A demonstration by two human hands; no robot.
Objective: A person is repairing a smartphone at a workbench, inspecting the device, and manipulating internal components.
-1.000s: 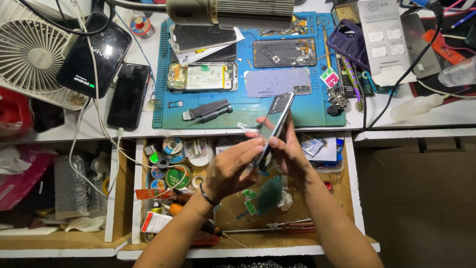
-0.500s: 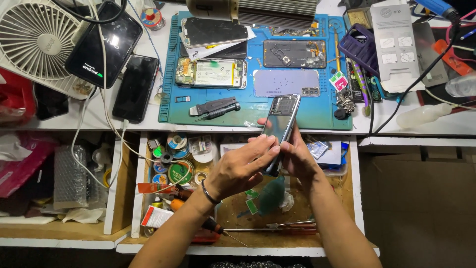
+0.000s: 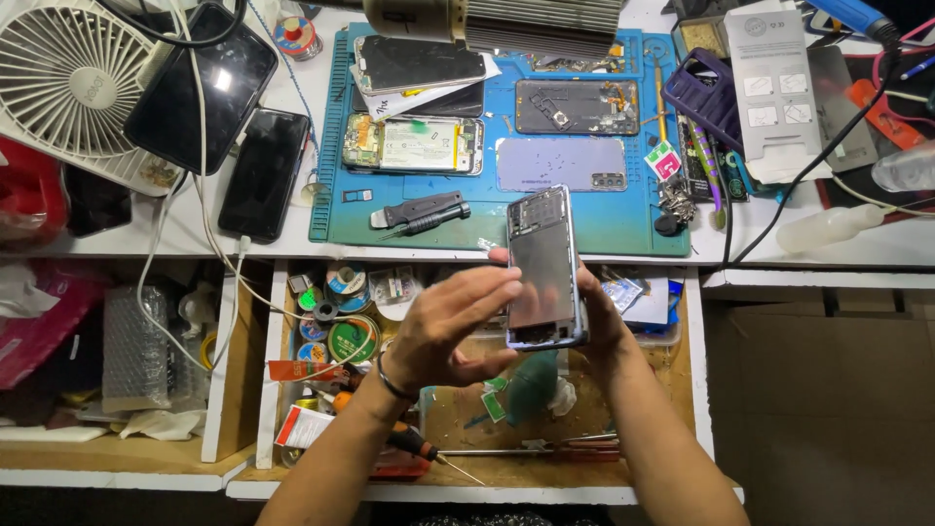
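An opened phone body [image 3: 542, 265] with a lilac frame is held upright over the open drawer, its dark inner side towards me. My right hand [image 3: 602, 317] grips it from behind and along its right edge. My left hand [image 3: 450, 326] lies flat against its left side, fingers stretched across the lower half. On the blue work mat [image 3: 336, 209] behind it lie a phone with its battery exposed [image 3: 414, 144], a lilac back cover [image 3: 560, 163] and a dark phone frame [image 3: 575, 105].
A black pry tool and screwdriver [image 3: 421, 212] lie on the mat. Two dark phones [image 3: 263, 173] and a white fan [image 3: 68, 83] stand at the left. The open drawer [image 3: 278, 390] holds tape rolls, a screwdriver [image 3: 414, 443] and tweezers. A purple case [image 3: 703, 97] is at the right.
The phone body has been turned from a tilt to nearly upright and facing me. My left hand has spread flat across it.
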